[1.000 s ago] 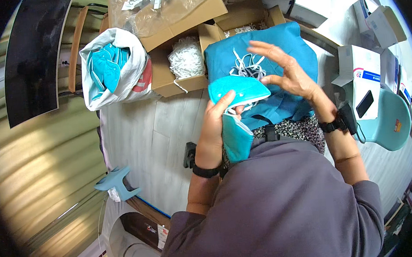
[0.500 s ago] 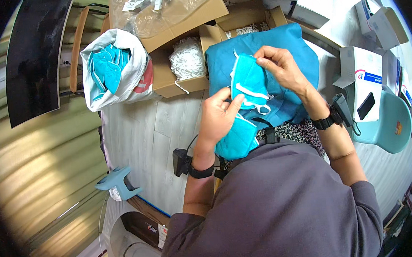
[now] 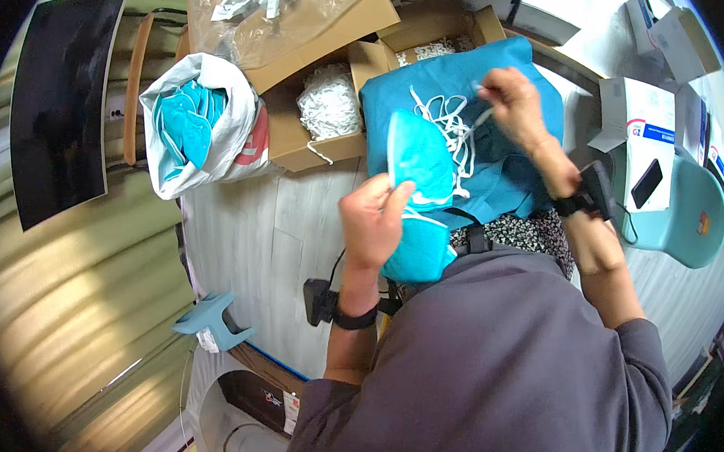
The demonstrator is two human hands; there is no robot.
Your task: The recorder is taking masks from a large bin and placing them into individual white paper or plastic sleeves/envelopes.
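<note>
My left hand (image 3: 374, 221) pinches the lower left edge of a teal face mask (image 3: 418, 151), held up over my lap. Below it lies a second teal mask (image 3: 418, 251), partly covered. A tangle of white elastic straps (image 3: 457, 139) rests on the blue cloth (image 3: 527, 72) over my lap, right beside the held mask. To the right, above that cloth, my right hand (image 3: 515, 106) is closed, slightly blurred, with a white strap (image 3: 483, 117) showing at its fingers.
A white bag (image 3: 239, 92) of teal masks stands at the left. Beside it is a cardboard box (image 3: 290, 154) of white straps (image 3: 327, 102); another open box (image 3: 424, 27) sits behind. A light-blue chair (image 3: 694, 228) with white cartons (image 3: 639, 110) and a phone (image 3: 647, 182) is at the right.
My right hand has let go of the mask and moved a little up and right. The held mask has shifted left and down with my left hand, uncovering the white straps on the cloth.
</note>
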